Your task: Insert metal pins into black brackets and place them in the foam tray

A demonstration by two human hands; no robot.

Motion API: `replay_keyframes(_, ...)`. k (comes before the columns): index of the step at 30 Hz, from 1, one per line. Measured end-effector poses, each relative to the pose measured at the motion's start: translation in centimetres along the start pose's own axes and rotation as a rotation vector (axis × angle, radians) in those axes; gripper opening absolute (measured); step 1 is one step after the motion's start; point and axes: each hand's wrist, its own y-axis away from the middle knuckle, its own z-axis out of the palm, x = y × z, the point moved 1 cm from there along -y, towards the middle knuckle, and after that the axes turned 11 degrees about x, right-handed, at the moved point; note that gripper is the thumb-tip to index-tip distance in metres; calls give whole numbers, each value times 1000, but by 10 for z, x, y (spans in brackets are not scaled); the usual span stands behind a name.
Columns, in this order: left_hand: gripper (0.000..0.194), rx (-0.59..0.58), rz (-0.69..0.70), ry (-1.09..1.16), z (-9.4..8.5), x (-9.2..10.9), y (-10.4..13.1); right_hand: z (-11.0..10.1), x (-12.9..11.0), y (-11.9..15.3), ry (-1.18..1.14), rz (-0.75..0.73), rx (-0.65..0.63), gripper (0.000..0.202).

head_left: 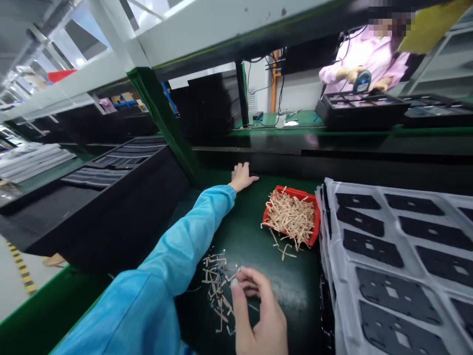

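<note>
My left hand (243,177), at the end of a blue sleeve, reaches to the back of the green work surface by the dark ledge. Its fingers are spread, palm down; a small dark thing shows beside the thumb, too small to name. Nearer to me, my right hand (260,308) is closed in a pinch, with a small thin bent strip at its fingertips. Just left of it lies a loose pile of small bent strips (218,291), some beige, some shiny. A red bin (317,222) heaped with beige strips (290,214) stands beyond the right hand; several have spilled in front.
Stacked translucent trays (388,195) of flat black plates (401,296) fill the right side. A large black box (121,217) stands at left beside a green post (162,118). Across the ledge, a person in pink (373,54) holds a handheld device (362,81) over a black box (360,116).
</note>
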Motion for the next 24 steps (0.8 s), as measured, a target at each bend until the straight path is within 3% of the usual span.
replay_keyframes(3,35,-35,81,-5,-20,-14,24,5,-3,5,-6,1,-95,16)
replay_keyframes(7,6,-357,138,37,-72,-38,91,13,-5,15,-20,-53,-269,17)
replay_keyframes(9,5,-435,108,45,-93,-48,133,16,-6,19,-9,-89,-343,18)
replay_keyframes(12,7,-332,-7,-14,-107,-59,192,15,-5,21,17,-127,-402,18)
replay_keyframes(16,8,-69,-149,-141,-92,-63,247,11,-3,15,41,-168,-424,14)
replay_keyframes(20,13,97,-196,-192,-71,-61,267,7,0,5,47,-248,-480,9)
replay_keyframes(24,18,147,-146,-128,-74,-56,265,4,0,0,85,-252,-460,11)
